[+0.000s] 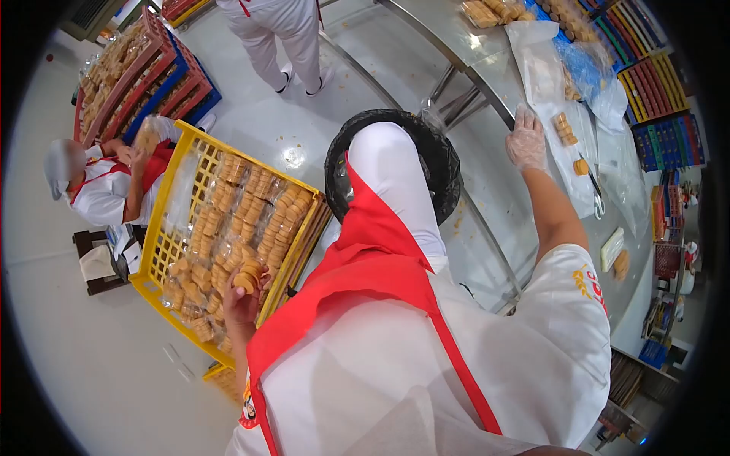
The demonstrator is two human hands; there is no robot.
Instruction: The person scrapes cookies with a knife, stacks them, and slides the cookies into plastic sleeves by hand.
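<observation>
My left hand, at the near side of a yellow crate, is closed around a short stack of round cookies. Clear-wrapped rows of similar cookies fill the crate. Wearing a clear plastic glove, my right hand lies with outstretched fingers on the edge of the metal table. Beside it on a white plastic sheet are a small row of cookies and a single stack. Scissors lie just below those.
A bin lined with a black bag stands by my leg. To the left, a person holds a bagged pack near stacked red and blue crates. Another person's legs are at the top. Wrapped cookies lie on the far table.
</observation>
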